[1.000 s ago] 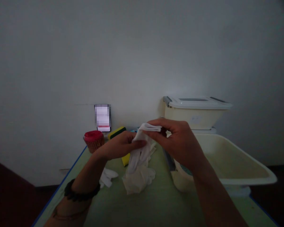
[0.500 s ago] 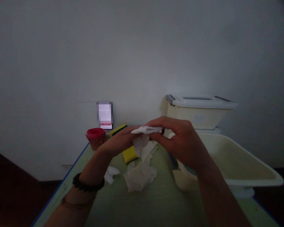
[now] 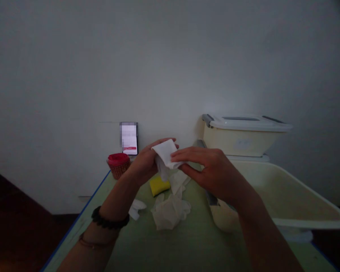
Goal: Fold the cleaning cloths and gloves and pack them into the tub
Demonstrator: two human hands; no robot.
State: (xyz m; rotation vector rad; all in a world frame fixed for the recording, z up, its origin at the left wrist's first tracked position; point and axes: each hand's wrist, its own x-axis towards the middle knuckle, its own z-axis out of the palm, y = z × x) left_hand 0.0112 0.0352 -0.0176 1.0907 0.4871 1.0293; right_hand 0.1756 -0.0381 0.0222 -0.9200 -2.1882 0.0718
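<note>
A folded white cloth (image 3: 165,153) is held above the table between both hands. My left hand (image 3: 147,160) supports it from the left and beneath, with the cloth draped over the palm and part hanging down. My right hand (image 3: 209,162) grips its right corner between the thumb and the fingers, which lie on top. Below the hands, a yellow sponge (image 3: 159,186) lies on the table. Crumpled, thin off-white gloves (image 3: 170,213) rest nearer to me, and a small white crumpled piece (image 3: 137,208) is to their left.
A phone (image 3: 129,138) leans against the wall, behind a small red-lined woven basket (image 3: 119,166). On the right stand a large cream basin (image 3: 305,223) and a lidded storage box (image 3: 234,139). The green table (image 3: 170,249) has blue edges.
The cloth has tilted, so its flat top face now shows. My right fingers have slid over its right corner, and my left hand has turned more palm-up. The view has shifted slightly.
</note>
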